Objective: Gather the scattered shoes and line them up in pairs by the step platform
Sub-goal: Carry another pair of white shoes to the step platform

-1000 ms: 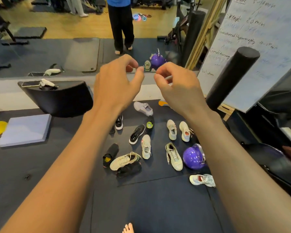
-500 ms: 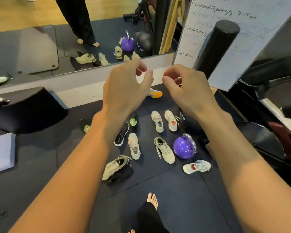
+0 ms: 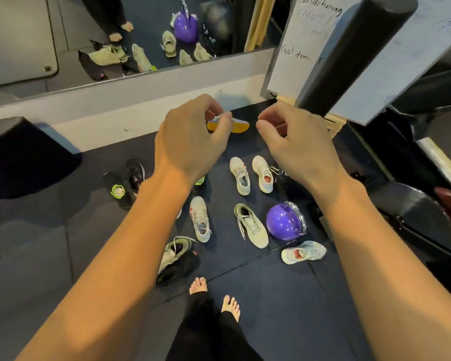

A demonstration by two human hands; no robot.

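Now, vs half a sec ago, the view has tipped lower & closer: both bare feet (image 3: 199,284) show at the near edge where only one did, & less of the mirror (image 3: 24,35) is in view. L hand (image 3: 193,136) & R hand (image 3: 297,144) are raised side by side as before, fingers loosely curled, thumb & forefinger a narrow gap apart, holding nothing. L fingertips now overlap the orange-soled shoe (image 3: 241,127), which lies on its side far off by the wall base. Shoes on the floor mat (image 3: 271,316) haven't shifted: pale pair (image 3: 240,175) side by side mid-mat, white shoe (image 3: 199,218) nearer, olive shoe (image 3: 251,225) just left of the purple kettlebell (image 3: 284,221), pale blue shoe (image 3: 303,252) on its side nearer than the kettlebell. Near-left, beige shoe (image 3: 174,252) lies over a dark shoe (image 3: 179,269). At left, neon-lined black shoe (image 3: 119,191) touches another black trainer (image 3: 136,173). Black padded block (image 3: 24,157) sits far left, apart from all shoes; can't tell if it's the step platform. Far right, a foam roller (image 3: 349,56) leans across a whiteboard (image 3: 292,48). Both forearms block much of the mat; a neon bit is mostly hidden behind the L wrist.
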